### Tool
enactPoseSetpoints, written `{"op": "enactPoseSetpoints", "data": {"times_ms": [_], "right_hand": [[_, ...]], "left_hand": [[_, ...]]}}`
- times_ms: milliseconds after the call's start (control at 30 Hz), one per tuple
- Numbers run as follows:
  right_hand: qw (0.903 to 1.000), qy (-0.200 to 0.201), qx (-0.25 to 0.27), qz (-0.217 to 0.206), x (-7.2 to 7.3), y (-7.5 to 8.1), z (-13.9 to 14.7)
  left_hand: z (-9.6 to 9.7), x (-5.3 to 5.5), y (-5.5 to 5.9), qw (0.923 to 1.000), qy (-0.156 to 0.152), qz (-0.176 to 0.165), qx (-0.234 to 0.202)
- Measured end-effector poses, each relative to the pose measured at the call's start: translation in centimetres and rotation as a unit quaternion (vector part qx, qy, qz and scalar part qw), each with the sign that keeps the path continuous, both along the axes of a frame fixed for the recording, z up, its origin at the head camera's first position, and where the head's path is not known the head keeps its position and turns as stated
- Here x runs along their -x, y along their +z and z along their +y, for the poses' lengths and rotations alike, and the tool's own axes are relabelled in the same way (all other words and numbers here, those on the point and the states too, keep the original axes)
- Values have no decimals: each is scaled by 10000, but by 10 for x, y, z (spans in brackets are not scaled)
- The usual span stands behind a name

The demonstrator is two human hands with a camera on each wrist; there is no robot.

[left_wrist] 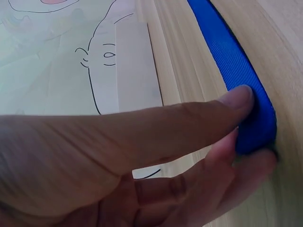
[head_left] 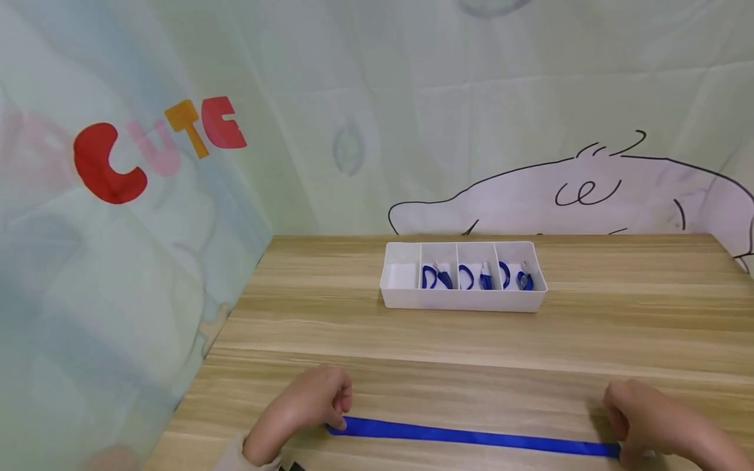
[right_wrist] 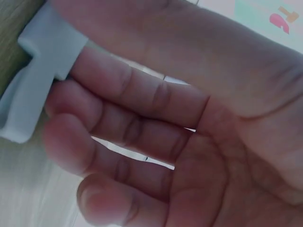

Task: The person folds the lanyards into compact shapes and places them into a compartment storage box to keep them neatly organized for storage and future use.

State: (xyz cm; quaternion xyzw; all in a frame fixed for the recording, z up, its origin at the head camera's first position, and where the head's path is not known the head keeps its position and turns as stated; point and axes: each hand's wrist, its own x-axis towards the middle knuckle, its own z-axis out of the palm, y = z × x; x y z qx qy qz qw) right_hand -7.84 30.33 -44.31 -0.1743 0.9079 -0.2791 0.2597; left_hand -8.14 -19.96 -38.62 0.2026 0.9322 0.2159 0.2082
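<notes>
A blue lanyard (head_left: 448, 436) stretches flat across the near part of the table between two hands. My left hand (head_left: 315, 398) pinches its left end; in the left wrist view the thumb (left_wrist: 239, 97) lies on top of the blue band (left_wrist: 232, 61) and a fingertip is under its folded end. At the other end my right hand (head_left: 645, 418) grips a pale plastic clip (right_wrist: 52, 42) between thumb and fingers, as the right wrist view shows. The other fingers of that hand are loosely bent. Part of the clip is hidden by the thumb.
Behind the hands, a white four-compartment tray (head_left: 459, 299) stands on the wooden table (head_left: 330, 327). Its left compartment is bare; the other 3 each hold a coiled blue lanyard (head_left: 485, 278). A printed cloth (head_left: 353, 131) hangs along the back and left edges.
</notes>
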Motion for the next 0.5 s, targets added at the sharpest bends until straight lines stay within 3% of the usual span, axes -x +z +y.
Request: {"op": "enactPoseSetpoints", "data": {"times_ms": [167,500], "right_hand": [[9998,132,135,56,-1,0,2],[9995,-60,218,-208,-7,16,-4]], "left_hand": [[-2,0,0,9997,-27,-72,-210],[-3,-1,2,9983,128,-283,-484]]}}
